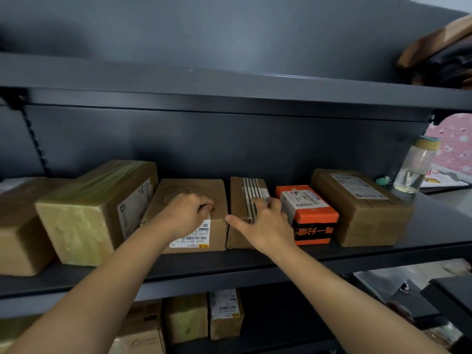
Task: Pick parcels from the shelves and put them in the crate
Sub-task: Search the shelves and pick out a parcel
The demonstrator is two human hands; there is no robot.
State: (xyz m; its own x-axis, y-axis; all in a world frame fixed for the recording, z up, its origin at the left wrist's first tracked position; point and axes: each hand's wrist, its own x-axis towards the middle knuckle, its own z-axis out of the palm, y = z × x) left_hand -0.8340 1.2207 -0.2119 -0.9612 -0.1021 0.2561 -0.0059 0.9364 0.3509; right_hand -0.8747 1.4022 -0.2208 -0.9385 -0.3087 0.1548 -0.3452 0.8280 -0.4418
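- Now, the striped parcel (238,192) is being gripped by the right hand (265,223). The thumb is being stretched along its left edge while the fingers are being curled down its right side, into the gap beside the orange box (314,213). This is probably being done so that it can be drawn out of the tight row.
- The labelled parcel (189,190), touching it on the left, is being pressed from above by the left hand (185,213). The fingers are being curled against the lid, and whether anything is being pinched cannot be told. By the look of it, this neighbour is only being steadied.
- Both parcels are being shown near the front edge of the middle shelf (281,259). The crate is not being shown anywhere.
- The row is being flanked by a green-taped parcel (84,215) on the left and a large brown parcel (362,213) on the right, with a glass jar (413,167) beyond.
- The shelving is being seen as smooth, dark grey metal with a back panel (229,139). More parcels are being stored on the shelf below.
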